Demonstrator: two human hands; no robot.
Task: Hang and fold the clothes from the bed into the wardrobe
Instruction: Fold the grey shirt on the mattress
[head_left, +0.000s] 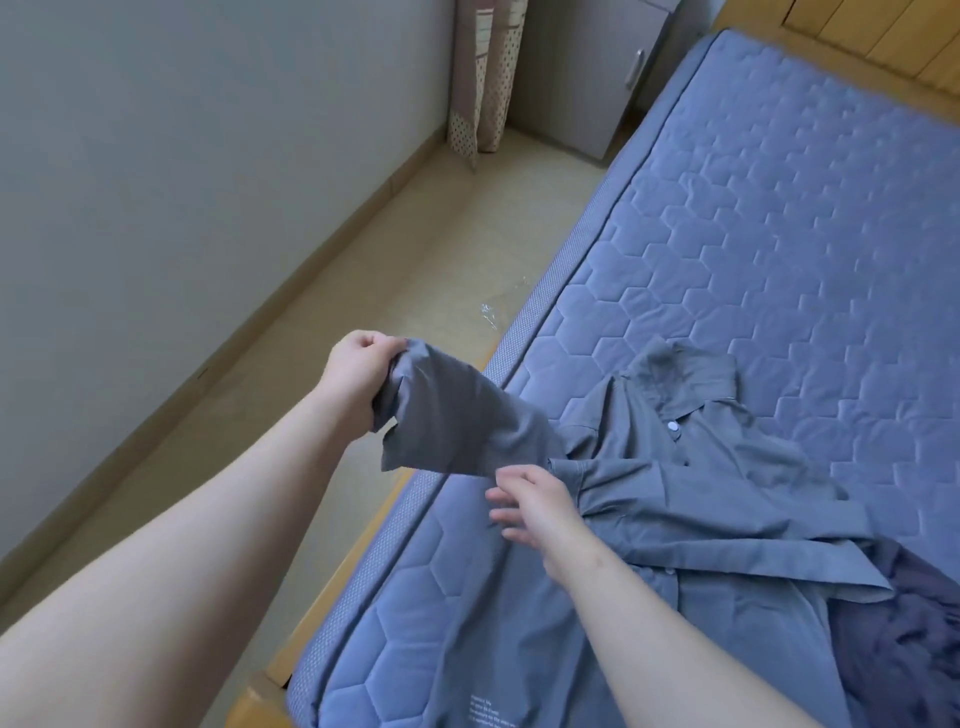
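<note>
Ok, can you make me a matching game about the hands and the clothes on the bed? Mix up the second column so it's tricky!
Things:
1. left hand
2. right hand
3. white button
4. dark garment

Places or states:
A. fingers spread, holding nothing
B. crumpled on the mattress, at the lower right
C. gripping the end of the sleeve
D. just below the collar

Pairs: 1-C, 2-A, 3-D, 4-B
</note>
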